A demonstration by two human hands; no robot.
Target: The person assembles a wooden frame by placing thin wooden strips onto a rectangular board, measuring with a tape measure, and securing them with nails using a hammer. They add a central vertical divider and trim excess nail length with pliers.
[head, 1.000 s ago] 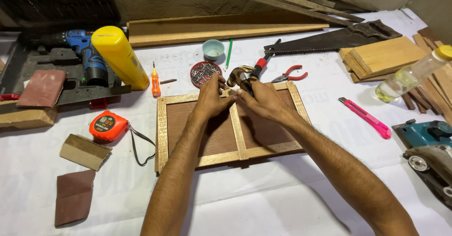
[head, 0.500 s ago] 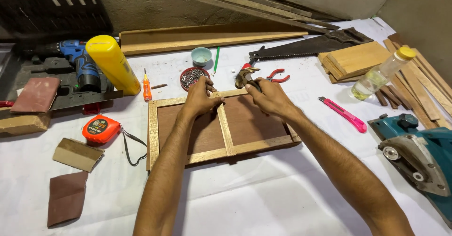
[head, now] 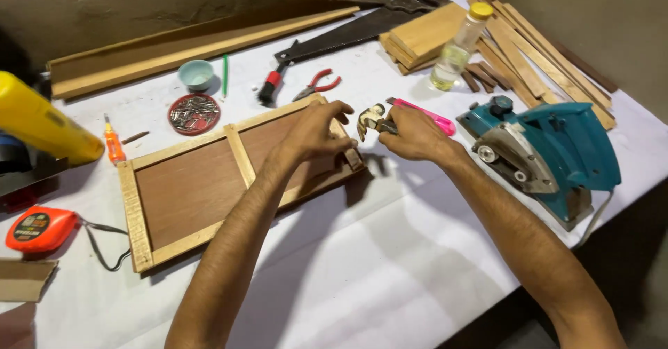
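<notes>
A long wooden frame (head: 139, 224) with a brown panel and one cross bar lies on the white-covered table. My left hand (head: 316, 130) rests on its right end, fingers pinched together at the far corner of the end rail. Whether something small sits between the fingertips is too fine to tell. My right hand (head: 416, 135) is just right of that corner, closed around a hammer (head: 371, 118). Its metal claw head points toward my left fingertips.
A teal power saw (head: 557, 151) sits close on the right, a pink utility knife (head: 438, 119) behind my right hand. Behind the frame: a red lid of nails (head: 194, 112), a small bowl (head: 196, 74), red pliers (head: 319, 84), a handsaw (head: 355, 32), a bottle (head: 459, 46), wood offcuts (head: 424, 36). An orange tape measure (head: 38, 229) lies left.
Both hands have moved from the frame's far rail near the cross bar to its right end, the hammer going with my right hand. The view has swung to the right.
</notes>
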